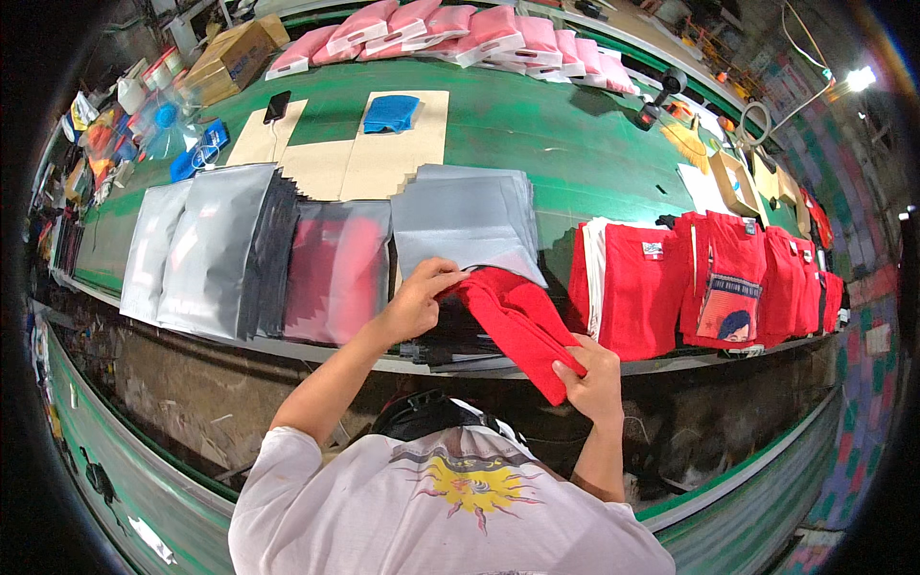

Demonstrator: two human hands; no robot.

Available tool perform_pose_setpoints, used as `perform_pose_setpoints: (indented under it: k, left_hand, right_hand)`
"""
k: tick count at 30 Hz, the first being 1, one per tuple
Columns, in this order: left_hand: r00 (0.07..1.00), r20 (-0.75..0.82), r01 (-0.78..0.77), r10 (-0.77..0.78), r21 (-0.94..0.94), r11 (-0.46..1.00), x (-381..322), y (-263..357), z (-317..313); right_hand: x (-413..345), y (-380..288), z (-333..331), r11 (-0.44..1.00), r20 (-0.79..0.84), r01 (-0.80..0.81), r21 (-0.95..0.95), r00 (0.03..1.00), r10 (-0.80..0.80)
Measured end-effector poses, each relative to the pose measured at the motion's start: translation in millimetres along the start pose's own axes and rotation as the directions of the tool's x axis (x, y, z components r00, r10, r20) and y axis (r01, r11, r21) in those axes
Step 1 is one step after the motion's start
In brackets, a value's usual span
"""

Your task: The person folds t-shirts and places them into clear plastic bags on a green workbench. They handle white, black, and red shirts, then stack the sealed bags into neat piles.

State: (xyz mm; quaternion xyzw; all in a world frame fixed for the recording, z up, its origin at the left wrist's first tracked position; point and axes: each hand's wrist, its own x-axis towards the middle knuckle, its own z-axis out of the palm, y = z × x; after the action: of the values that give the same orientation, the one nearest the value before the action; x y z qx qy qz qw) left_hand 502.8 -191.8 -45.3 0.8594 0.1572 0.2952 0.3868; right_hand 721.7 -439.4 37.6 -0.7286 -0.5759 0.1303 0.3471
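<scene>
My right hand (595,379) grips the near end of a folded red garment (521,334), with the thumb on top. The garment slants up and left, and its far end goes under the raised lip of a grey plastic bag (460,223). That bag tops a stack of similar bags. At the bag's opening, my left hand (419,303) pinches the lip's left corner beside the garment. Whether its fingers also hold some of the cloth is hidden. How far the garment reaches inside cannot be seen.
Left of my hands lie a bag with red contents (338,273) and overlapping grey bags (215,251). Folded red garments (640,302) stand to the right. Behind are a blue folded cloth (390,113), a phone (277,107) and pink-filled packages (496,36) on the green table (517,118).
</scene>
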Motion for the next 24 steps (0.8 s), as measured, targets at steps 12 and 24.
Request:
perform_pose_setpoints:
  k: [12, 24]
  left_hand:
    - [0.986, -0.043, -0.159, 0.160, 0.038, 0.987, 15, 47, 29]
    - [0.923, 0.010, -0.383, 0.384, 0.082, 0.920, 3, 92, 29]
  right_hand:
    - [26, -38, 21, 0.987, -0.046, 0.030, -0.156, 0.998, -0.038]
    - [73, 21, 98, 0.934, -0.073, -0.023, -0.358, 0.997, -0.003]
